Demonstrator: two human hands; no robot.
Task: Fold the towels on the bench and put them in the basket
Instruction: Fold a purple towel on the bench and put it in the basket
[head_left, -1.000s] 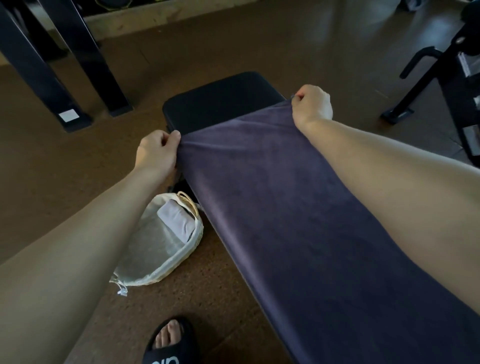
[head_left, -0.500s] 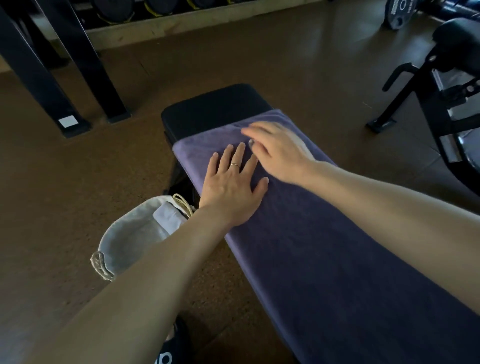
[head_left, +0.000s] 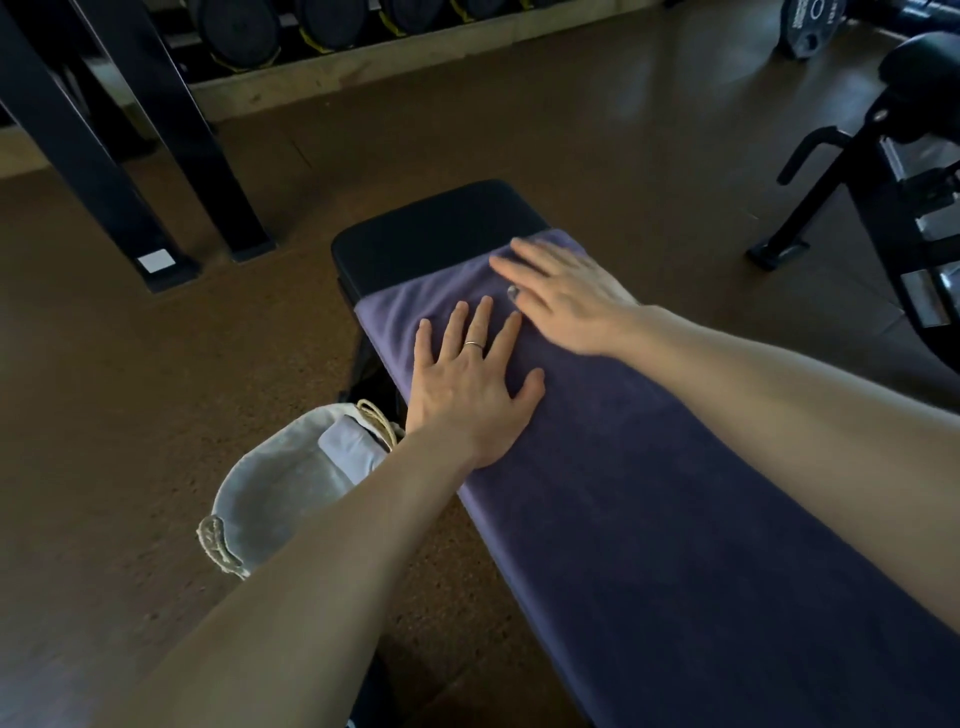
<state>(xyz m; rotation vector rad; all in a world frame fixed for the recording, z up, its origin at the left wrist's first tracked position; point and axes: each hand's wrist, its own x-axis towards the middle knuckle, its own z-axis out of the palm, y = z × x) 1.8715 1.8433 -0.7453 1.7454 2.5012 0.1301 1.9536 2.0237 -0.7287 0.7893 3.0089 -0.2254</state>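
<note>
Brown gym floor (head_left: 130, 415) surrounded the bench (head_left: 431, 234); left hand (head_left: 470, 387) and right hand (head_left: 566, 301), at 1 o'clock from it, pressed flat, fingers straight, on the purple towel (head_left: 675, 519).

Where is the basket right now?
The basket sits on the floor at the lower left of the head view, right beside the bench and partly hidden under the left forearm.
</note>
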